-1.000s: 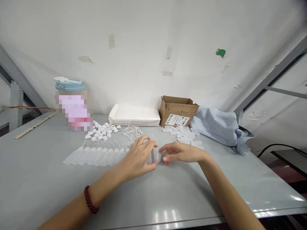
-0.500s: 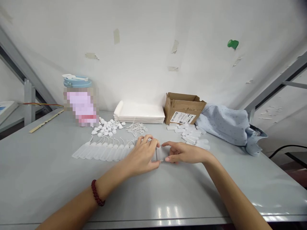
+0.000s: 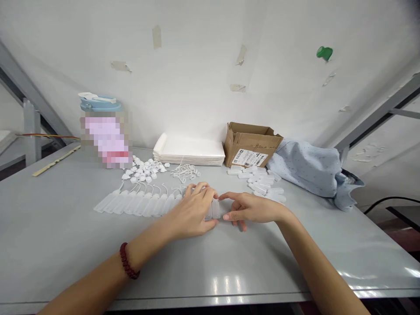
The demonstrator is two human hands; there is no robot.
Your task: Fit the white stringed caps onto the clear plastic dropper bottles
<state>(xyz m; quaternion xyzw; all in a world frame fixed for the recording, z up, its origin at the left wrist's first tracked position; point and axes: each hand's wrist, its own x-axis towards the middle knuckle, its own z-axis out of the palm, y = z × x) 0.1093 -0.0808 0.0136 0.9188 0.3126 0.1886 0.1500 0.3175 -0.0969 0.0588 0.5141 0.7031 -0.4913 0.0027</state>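
Observation:
A row of slim translucent plastic cases (image 3: pixel 142 204) lies side by side on the table, several with white cords at their upper ends. My left hand (image 3: pixel 192 211) arches over the right part of this row, fingers at the top ends and thumb at the bottom, hiding some cases. At its right edge shows a case without a visible cord (image 3: pixel 215 210). Beside that case is my right hand (image 3: pixel 251 208), index finger and thumb apart, with nothing between them; the index tip is close to the case's upper corner, and I cannot tell if it touches.
White caps (image 3: pixel 146 169) and looped cords (image 3: pixel 185 173) lie behind the row. More loose cases (image 3: pixel 259 180) sit at the right, before a cardboard box (image 3: pixel 251 144). A white stack (image 3: pixel 190 153), a blue cloth (image 3: pixel 305 170) and a blue-lidded container (image 3: pixel 100 103) stand along the wall.
The end case now sits closer against the row, beside my left hand. My right thumb and index finger have come away from it slightly. The view has shifted a little.

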